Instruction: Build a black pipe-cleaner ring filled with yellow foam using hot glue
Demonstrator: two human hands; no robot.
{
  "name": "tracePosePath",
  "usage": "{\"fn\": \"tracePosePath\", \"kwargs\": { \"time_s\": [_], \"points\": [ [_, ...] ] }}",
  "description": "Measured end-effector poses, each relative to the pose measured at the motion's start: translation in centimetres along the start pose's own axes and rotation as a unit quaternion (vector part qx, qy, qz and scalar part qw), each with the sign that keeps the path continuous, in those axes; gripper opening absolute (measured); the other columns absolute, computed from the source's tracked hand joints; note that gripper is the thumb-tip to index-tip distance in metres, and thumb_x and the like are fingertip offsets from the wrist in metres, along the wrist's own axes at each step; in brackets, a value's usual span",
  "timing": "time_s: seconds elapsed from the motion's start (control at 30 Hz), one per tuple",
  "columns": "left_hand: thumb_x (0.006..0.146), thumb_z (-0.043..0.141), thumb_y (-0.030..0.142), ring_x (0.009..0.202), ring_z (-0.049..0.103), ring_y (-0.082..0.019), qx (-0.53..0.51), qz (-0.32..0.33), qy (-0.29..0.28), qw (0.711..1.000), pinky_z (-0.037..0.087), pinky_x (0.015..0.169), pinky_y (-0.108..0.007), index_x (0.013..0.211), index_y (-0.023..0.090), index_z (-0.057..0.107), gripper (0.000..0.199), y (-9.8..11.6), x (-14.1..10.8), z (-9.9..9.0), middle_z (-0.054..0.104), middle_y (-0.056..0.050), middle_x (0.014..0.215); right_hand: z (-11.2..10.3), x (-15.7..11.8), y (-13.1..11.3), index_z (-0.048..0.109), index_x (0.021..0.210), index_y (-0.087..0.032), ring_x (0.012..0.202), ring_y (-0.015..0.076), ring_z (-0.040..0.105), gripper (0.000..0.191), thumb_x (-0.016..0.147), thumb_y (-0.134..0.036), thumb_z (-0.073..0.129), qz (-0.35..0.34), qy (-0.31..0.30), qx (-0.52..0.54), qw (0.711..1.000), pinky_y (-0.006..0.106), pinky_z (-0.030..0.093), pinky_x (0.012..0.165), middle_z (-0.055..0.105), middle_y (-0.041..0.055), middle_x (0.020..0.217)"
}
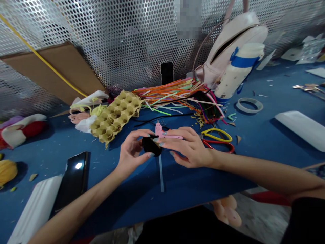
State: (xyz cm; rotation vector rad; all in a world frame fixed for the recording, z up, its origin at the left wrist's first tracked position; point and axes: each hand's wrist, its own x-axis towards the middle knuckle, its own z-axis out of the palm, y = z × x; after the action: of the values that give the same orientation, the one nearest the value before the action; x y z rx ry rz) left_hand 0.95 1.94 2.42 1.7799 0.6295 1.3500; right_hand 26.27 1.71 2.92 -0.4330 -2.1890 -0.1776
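Observation:
Between the thumb and fingers of my left hand (133,149) is a small black fuzzy rounded piece (150,146); a brownish patch shows along its right side. The fingertips of my right hand (189,145) press on that side of the piece, so both hands hold it. Just behind my hands lies a pink hot glue gun (158,130), partly hidden by the fingers. A clear glue stick (161,174) points from it toward the front edge. Right of my right hand are pliers with one yellow and one red handle (219,135).
An egg carton piece (115,117) and a heap of coloured pipe cleaners (165,91) lie at the back. Phones (72,178) (167,73), a bottle (237,73), a bag (230,42), a tape roll (249,105) and a white case (302,130) surround the work area.

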Motion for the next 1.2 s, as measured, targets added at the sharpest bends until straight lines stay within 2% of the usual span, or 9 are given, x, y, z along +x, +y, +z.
{"fn": "tracePosePath", "kwargs": {
  "time_s": [0.2,0.43,0.6,0.93,1.1,1.2],
  "points": [
    [0.079,0.091,0.034,0.113,0.071,-0.022,-0.007,0.011,-0.007,1.000,0.061,0.085,-0.028,0.116,0.023,0.066,0.046,-0.01,0.09,-0.08,0.071,-0.011,0.118,-0.13,-0.09,-0.01,0.052,0.143,-0.022,0.132,0.0248,0.064,0.053,0.091,-0.012,0.058,0.002,0.008,-0.005,1.000,0.043,0.051,0.105,0.076,0.0083,0.133],
    [0.081,0.089,0.032,0.115,0.070,-0.022,-0.006,0.037,-0.028,0.999,0.061,0.085,-0.029,0.118,0.022,0.065,0.045,0.17,0.11,0.01,0.071,-0.012,0.118,-0.07,0.02,-0.01,0.052,0.143,-0.024,0.124,0.0233,0.070,0.053,0.091,-0.011,0.055,-0.004,0.009,-0.005,1.000,0.042,0.051,0.103,0.079,0.0066,0.126],
    [0.082,0.088,0.029,0.115,0.071,-0.025,-0.008,0.035,-0.036,0.999,0.063,0.086,-0.035,0.120,0.023,0.063,0.046,0.01,-0.14,-0.09,0.068,-0.013,0.122,-0.11,0.00,-0.09,0.053,0.141,-0.024,0.121,0.0235,0.071,0.052,0.091,-0.012,0.056,-0.002,0.008,0.009,1.000,0.042,0.052,0.100,0.079,0.0068,0.125],
    [0.083,0.087,0.024,0.118,0.070,-0.026,0.045,0.108,-0.044,0.992,0.066,0.092,-0.044,0.125,0.027,0.060,0.050,-0.46,-0.66,-0.40,0.067,-0.012,0.124,-0.08,-0.41,-0.06,0.057,0.137,-0.024,0.122,0.0239,0.070,0.048,0.091,-0.013,0.056,-0.023,0.014,0.013,1.000,0.044,0.052,0.102,0.079,0.0067,0.120],
    [0.079,0.087,0.012,0.119,0.069,-0.026,0.058,0.147,-0.042,0.987,0.065,0.100,-0.051,0.127,0.025,0.063,0.056,-0.47,-0.69,-0.57,0.067,-0.012,0.125,-0.04,-0.33,-0.18,0.058,0.135,-0.022,0.119,0.0237,0.071,0.046,0.090,-0.013,0.055,-0.026,0.016,0.020,0.999,0.043,0.052,0.101,0.080,0.0059,0.115],
    [0.078,0.087,0.007,0.120,0.069,-0.025,0.107,0.177,-0.044,0.977,0.062,0.106,-0.057,0.129,0.027,0.063,0.060,-0.36,-0.65,-0.78,0.066,-0.011,0.126,-0.26,-0.09,-0.32,0.055,0.139,-0.025,0.121,0.0228,0.071,0.050,0.091,-0.012,0.054,-0.012,0.011,0.045,0.999,0.042,0.052,0.102,0.080,0.0058,0.119]
  ]
}}
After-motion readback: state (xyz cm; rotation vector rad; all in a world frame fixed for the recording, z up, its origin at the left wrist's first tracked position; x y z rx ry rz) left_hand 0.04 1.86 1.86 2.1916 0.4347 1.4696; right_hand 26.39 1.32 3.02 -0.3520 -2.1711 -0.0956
